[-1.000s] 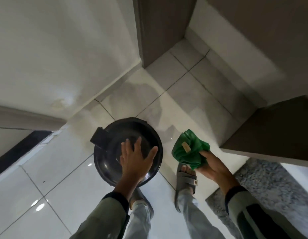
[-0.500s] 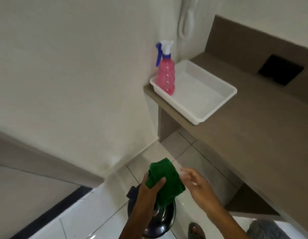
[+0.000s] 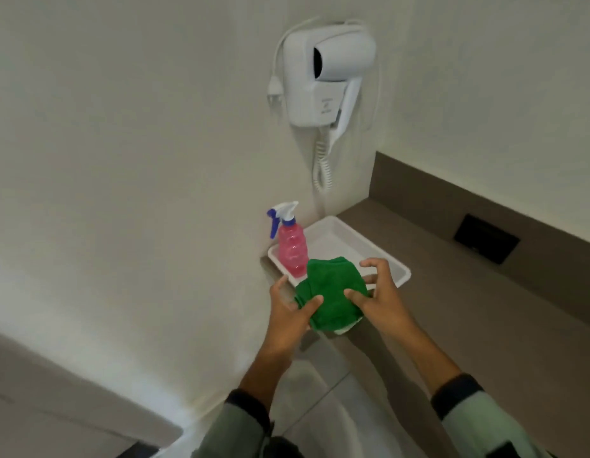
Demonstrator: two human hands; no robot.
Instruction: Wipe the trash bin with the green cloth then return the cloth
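Observation:
The green cloth [image 3: 333, 292] is bunched up over the near end of a white tray [image 3: 359, 246] on a brown counter. My left hand [image 3: 292, 314] touches its left side with the thumb pressed on the fabric. My right hand [image 3: 379, 292] touches its right side, fingers spread and curled over it. Both hands hold the cloth between them. The trash bin is out of view, below the frame.
A pink spray bottle [image 3: 291, 246] with a blue and white trigger stands in the tray's left corner. A white wall hair dryer [image 3: 326, 74] hangs above with a coiled cord. The brown counter [image 3: 485, 325] runs to the right, with a dark socket [image 3: 485, 239] in its backsplash.
The view rose from the floor and bin to the counter. The cloth passed from my right hand to my left, then was carried up over the white tray, now between both hands.

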